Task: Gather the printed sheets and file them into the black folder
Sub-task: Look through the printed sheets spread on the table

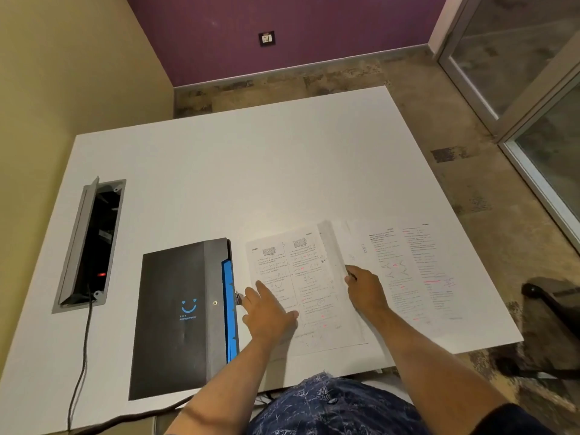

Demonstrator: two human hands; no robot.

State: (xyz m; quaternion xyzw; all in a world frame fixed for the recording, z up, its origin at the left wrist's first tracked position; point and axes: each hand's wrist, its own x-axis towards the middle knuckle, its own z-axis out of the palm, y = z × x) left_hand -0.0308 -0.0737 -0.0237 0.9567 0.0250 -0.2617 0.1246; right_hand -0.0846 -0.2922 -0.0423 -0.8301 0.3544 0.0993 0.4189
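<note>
Left hand [270, 312] lies flat, open, on printed sheets [292, 284] beside the closed black folder [179, 315]; right hand [365, 288] pinches their right edge; best square the stack before lifting.

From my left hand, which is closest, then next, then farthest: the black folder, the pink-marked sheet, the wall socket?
1. black folder: just left of the left hand.
2. pink-marked sheet: right, past the right hand.
3. wall socket: far ahead on the purple wall.

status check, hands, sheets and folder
Left hand flat on near sheet. Right hand pinching its right edge. Black folder closed, beside sheets. Nothing in the way.
</note>
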